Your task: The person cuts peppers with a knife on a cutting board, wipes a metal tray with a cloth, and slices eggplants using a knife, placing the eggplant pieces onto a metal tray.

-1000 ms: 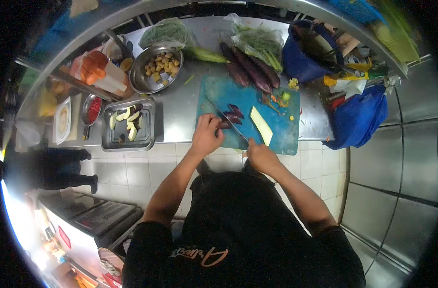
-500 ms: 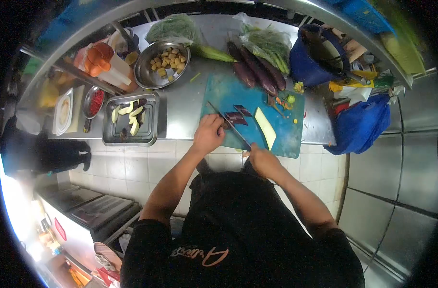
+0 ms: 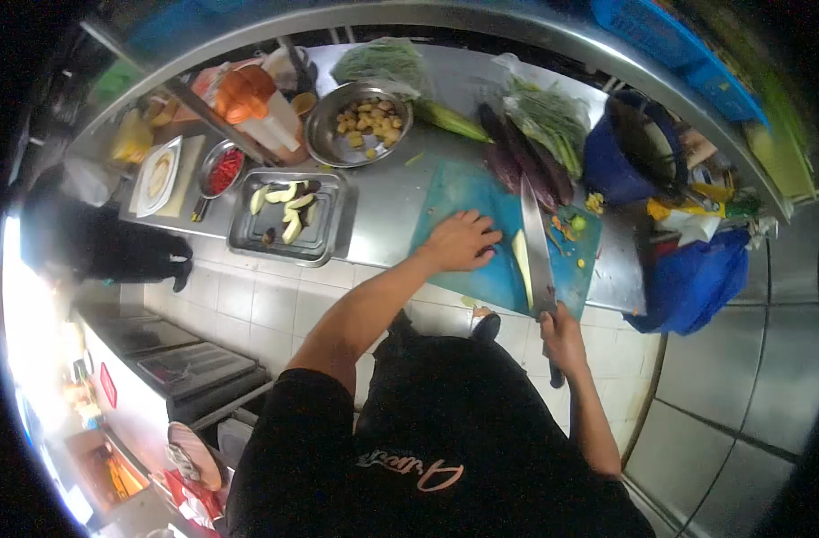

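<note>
My right hand (image 3: 566, 339) grips a large knife (image 3: 537, 247) by its dark handle, with the blade pointing away from me over the right half of the blue-green cutting board (image 3: 441, 193). On the left half, my left hand (image 3: 463, 240) curls down over cut eggplant pieces, which it mostly hides; only a dark bit shows by the fingertips. A long pale eggplant slice (image 3: 522, 267) lies just left of the blade. Several whole purple eggplants (image 3: 544, 166) rest at the board's far edge, near the knife tip. Vegetable scraps (image 3: 566, 226) lie to the right of the blade.
Left of the board stand a metal tray (image 3: 241, 235) with eggplant wedges, a steel bowl (image 3: 315, 148) of diced yellowish pieces and a small pan (image 3: 219, 170) of chopped red food. Bagged greens (image 3: 548, 112) and a blue bucket (image 3: 611, 157) are at the back right. Another person (image 3: 113, 238) stands at left.
The knife has come away from the eggplant pieces, swinging right and turning to point forward. My left hand has moved over the pieces. The whole view has shifted.
</note>
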`<state>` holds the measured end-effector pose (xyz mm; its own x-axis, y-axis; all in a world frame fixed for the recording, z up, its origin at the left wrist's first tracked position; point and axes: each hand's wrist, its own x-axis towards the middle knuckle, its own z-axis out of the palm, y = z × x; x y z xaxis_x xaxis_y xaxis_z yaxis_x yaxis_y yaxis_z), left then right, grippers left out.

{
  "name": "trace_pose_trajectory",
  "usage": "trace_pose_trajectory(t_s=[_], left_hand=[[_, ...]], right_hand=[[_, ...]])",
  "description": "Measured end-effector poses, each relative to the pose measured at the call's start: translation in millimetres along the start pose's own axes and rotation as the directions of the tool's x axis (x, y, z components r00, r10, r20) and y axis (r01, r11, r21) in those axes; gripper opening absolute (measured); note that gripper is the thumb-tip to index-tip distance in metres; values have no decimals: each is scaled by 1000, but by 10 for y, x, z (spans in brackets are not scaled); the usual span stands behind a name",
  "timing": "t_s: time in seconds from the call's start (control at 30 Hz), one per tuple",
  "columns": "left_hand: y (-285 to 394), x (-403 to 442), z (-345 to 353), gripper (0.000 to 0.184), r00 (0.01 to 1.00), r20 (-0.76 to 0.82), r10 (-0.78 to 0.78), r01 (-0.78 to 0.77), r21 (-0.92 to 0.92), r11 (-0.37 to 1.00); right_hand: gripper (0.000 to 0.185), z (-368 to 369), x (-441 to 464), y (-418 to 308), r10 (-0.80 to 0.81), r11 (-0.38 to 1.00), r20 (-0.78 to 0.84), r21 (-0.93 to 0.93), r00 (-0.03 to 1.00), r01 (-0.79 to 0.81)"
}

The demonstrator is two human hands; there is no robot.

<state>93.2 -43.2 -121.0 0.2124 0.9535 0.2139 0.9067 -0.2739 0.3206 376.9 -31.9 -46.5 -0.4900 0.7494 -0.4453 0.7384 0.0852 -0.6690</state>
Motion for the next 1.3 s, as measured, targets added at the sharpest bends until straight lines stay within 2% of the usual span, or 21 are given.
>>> trace_pose_trajectory(t_s=[0.17, 0.23, 0.27, 0.3, 0.47, 0.57, 0.6, 0.63, 0.73, 0.87, 0.93, 0.97, 1.0, 1.03, 1.07, 1.1, 1.13, 1.17, 1.2, 1.27, 1.3], left_hand=[[48, -139, 171, 33, 941, -221, -257, 246, -77, 966], [54, -137, 230, 34, 914, -303, -269, 261, -67, 963], [67, -134, 209, 34, 897, -345, -275, 271, -61, 961], [87, -137, 186, 34, 890, -356, -284, 279, -67, 958], [125, -177, 112, 33, 848, -411, -336, 324, -101, 941], [75, -206, 123, 37, 816, -375, -439, 405, -172, 898], [64, -218, 110, 38, 823, -363, -437, 403, -168, 900], [57, -240, 101, 39, 830, -350, -435, 402, -166, 901], [149, -259, -12, 42, 840, -402, -365, 357, -97, 929], [232, -214, -18, 48, 831, -488, -265, 274, -55, 960], [235, -181, 11, 50, 773, -524, -358, 201, -333, 921], [254, -163, -9, 51, 747, -524, -410, 155, -462, 873], [276, -120, -25, 51, 728, -372, -576, 49, -810, 584], [304, -70, -37, 52, 734, -157, -661, -59, -984, 168], [342, -33, -100, 52, 760, 74, -645, -150, -947, -286], [387, -14, -206, 51, 847, 110, -519, -177, -864, -472], [434, 5, -326, 50, 917, 115, -381, -173, -747, -642], [457, 20, -388, 49, 967, 87, -238, -139, -604, -785], [470, 29, -347, 42, 965, 131, -230, -107, -603, -791], [503, 29, -243, 38, 777, 274, -568, 74, -934, -349], [339, -25, -60, 36, 725, 315, -612, 58, -914, -401]], right_hand=[[15, 190, -96, 370, -1, 970, 85, 242, 996, -20], [21, 182, -145, 169, 97, 938, 260, 300, 961, -176], [28, 243, -102, 188, 65, 937, 323, 306, 944, -169], [32, 289, -82, 180, 111, 926, 345, 304, 932, -223], [40, 289, 83, 59, 116, 903, 385, 344, 916, -259], [37, 236, 170, 119, 70, 936, 375, 297, 925, -191], [26, 180, 107, 58, 82, 933, 275, 317, 958, -171], [23, 140, 95, 69, 47, 968, 174, 233, 984, -88], [19, 58, 60, 167, -155, 982, -122, -129, 980, 139], [20, 41, -6, -65, -209, 963, -208, -214, 956, 164], [16, 84, -45, -139, -302, 947, -274, -200, 913, 253], [14, 104, -65, -160, -343, 936, -305, -194, 888, 295], [13, 127, -61, -139, -368, 929, -305, -170, 879, 329], [14, 125, -69, -129, -307, 952, -219, -79, 926, 296], [16, 121, -75, -125, -251, 967, -124, 9, 960, 254], [17, 119, -81, -118, -201, 975, -22, 92, 979, 202], [18, 157, -73, -103, -151, 939, 71, 323, 986, 121], [17, 179, -73, -141, -124, 917, 86, 391, 989, 81], [17, 196, -72, -200, -98, 889, 103, 456, 990, 41], [15, 230, -39, -160, -90, 869, 112, 495, 990, 23], [14, 239, -30, -111, -74, 855, 104, 519, 992, 9]])
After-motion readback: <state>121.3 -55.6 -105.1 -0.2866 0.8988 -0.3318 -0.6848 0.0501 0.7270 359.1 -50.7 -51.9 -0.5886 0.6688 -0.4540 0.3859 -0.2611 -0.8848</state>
